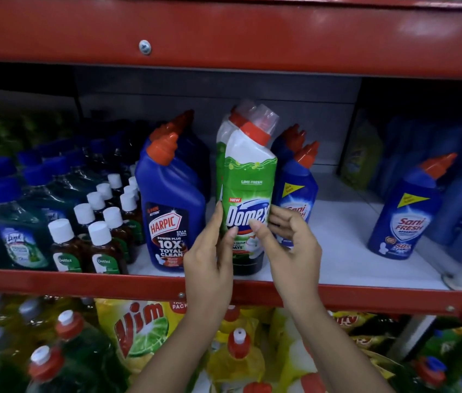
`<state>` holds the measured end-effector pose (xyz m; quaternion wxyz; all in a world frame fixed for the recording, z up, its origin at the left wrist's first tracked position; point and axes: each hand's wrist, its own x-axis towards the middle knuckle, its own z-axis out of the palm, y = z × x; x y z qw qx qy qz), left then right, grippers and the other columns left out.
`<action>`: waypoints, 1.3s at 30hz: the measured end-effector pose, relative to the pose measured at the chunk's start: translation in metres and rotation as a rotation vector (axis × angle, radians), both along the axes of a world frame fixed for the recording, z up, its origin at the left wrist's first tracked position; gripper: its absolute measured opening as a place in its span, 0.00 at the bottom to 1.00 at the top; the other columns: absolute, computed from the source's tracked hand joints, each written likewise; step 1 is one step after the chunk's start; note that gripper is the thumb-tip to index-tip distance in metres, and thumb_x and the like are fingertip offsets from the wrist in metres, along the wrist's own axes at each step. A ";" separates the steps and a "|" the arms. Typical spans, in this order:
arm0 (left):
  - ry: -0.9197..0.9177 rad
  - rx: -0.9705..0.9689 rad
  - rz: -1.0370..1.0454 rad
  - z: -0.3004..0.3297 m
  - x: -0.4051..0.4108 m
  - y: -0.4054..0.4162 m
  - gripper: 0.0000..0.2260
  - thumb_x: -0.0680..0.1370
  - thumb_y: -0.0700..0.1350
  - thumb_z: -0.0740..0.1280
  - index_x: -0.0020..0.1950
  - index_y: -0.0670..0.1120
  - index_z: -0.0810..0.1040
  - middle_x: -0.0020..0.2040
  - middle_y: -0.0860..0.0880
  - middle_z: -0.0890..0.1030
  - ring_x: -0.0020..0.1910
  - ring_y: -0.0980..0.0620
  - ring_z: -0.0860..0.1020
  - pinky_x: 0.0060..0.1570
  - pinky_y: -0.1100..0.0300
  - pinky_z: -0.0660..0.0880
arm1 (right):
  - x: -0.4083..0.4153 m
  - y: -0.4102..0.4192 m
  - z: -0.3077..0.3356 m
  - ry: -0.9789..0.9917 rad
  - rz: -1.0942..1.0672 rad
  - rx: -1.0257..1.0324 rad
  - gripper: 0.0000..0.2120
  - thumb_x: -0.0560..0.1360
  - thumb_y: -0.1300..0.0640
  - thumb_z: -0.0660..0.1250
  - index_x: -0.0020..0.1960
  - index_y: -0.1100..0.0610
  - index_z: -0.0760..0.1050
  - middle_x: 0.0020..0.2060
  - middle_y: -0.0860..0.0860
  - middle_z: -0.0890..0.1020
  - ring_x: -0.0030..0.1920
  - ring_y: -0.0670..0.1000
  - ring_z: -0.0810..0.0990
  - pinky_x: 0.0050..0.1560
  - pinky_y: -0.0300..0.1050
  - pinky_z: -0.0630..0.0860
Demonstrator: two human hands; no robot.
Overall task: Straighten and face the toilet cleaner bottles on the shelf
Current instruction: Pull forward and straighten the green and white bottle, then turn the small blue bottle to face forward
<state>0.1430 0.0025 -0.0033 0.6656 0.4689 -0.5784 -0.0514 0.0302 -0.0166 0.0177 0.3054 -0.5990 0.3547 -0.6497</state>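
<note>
A green and white Domex bottle with a red cap stands at the shelf's front, label facing me, a second one close behind it. My left hand grips its left side and my right hand holds its right side, thumb on the label. Left of it stands a blue Harpic bottle with more behind. Right of it is a blue Sani Fresh bottle, partly hidden by my right hand. Another Sani Fresh bottle stands alone further right, leaning slightly.
Small brown Dettol bottles and green Lizol bottles fill the shelf's left. The red shelf edge runs across the front, another red shelf above. Bare white shelf surface lies between the Sani Fresh bottles. Vim packs sit below.
</note>
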 end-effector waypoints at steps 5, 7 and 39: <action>-0.106 -0.019 0.111 -0.007 -0.012 0.008 0.24 0.81 0.44 0.62 0.76 0.49 0.59 0.76 0.50 0.64 0.76 0.55 0.61 0.72 0.63 0.64 | -0.025 0.007 -0.001 -0.085 0.045 0.101 0.20 0.72 0.38 0.65 0.58 0.47 0.80 0.54 0.45 0.85 0.58 0.42 0.82 0.58 0.43 0.79; -0.186 -0.048 0.135 -0.011 -0.029 0.012 0.25 0.81 0.46 0.60 0.77 0.47 0.57 0.79 0.48 0.59 0.79 0.53 0.53 0.74 0.65 0.56 | -0.042 0.013 0.002 -0.158 0.055 0.126 0.21 0.74 0.37 0.62 0.58 0.48 0.80 0.54 0.45 0.85 0.59 0.43 0.82 0.62 0.45 0.77; 0.242 0.373 -0.413 0.028 -0.224 -0.084 0.13 0.76 0.45 0.69 0.59 0.41 0.75 0.52 0.50 0.80 0.47 0.56 0.79 0.48 0.64 0.79 | -0.209 -0.043 -0.004 -0.291 -0.312 0.210 0.11 0.81 0.58 0.63 0.62 0.49 0.73 0.57 0.50 0.80 0.57 0.48 0.79 0.52 0.44 0.78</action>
